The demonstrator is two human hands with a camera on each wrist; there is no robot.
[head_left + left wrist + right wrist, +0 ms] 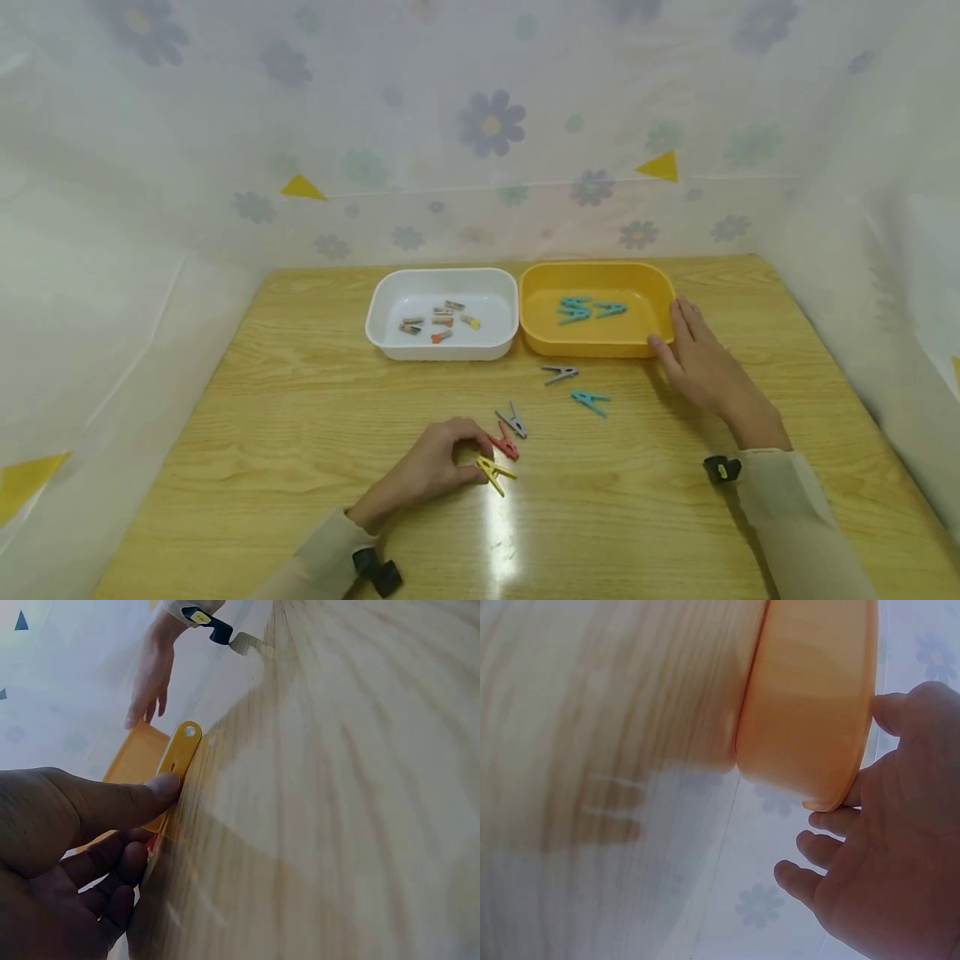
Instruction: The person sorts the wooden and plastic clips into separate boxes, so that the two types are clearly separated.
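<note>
Near the front of the wood-grain table (300, 433), the left hand (438, 460) pinched a yellow plastic clothespin (492, 470) between thumb and fingers, just above the tabletop, with the pin's two legs pointing away from the palm. Just beyond those fingers lay a red plastic clothespin (509, 448); whether they touched it could not be told. A grey plastic clothespin (517, 423) lay right beside the red one. Farther back were a teal plastic clothespin (585, 399) and, nearer the trays, a second grey clothespin (561, 372).

The right hand (705, 367) gripped nothing tightly: its fingers lay extended against the right end of a rounded rectangular yellow-orange plastic tray (600, 348), the thumb touching the rim near its front corner. A small group of teal clothespins (611, 309) sat inside. Directly to the left stood a white rounded rectangular tray (450, 353), holding several small wooden clips (454, 306), some with orange or yellow ornaments. Behind the table hung a pale flower-printed sheet (420, 167).
</note>
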